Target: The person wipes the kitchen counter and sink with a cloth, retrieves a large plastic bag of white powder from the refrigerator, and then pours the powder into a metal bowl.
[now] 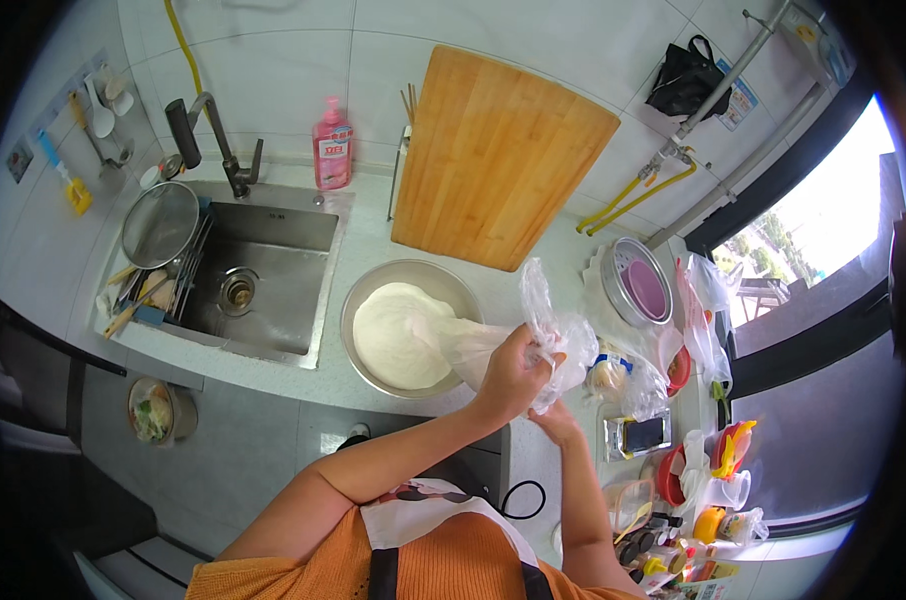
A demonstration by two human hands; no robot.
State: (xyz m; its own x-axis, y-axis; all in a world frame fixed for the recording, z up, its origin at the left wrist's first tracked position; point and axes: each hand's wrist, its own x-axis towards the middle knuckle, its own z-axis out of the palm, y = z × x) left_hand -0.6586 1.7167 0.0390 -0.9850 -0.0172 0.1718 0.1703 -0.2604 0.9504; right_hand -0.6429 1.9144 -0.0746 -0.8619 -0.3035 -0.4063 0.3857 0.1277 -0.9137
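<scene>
A clear plastic bag (479,349) with white powder in it lies tilted over the right rim of a wide metal bowl (354,367). Its mouth points into the bowl, where a mound of white powder (396,334), like flour, fills much of the inside. My left hand (516,371) grips the bunched plastic near the bag's upper end. Lower down, my right hand (554,424) is at the underside of the same bag, its fingers partly hidden by the plastic.
Left of the bowl is a steel sink (273,322) with a faucet (235,169) and dish rack. A wooden cutting board (498,157) stands behind the bowl, beside a pink soap bottle (333,150). Nested metal and purple bowls (640,289), plastic bags and several containers crowd the right counter.
</scene>
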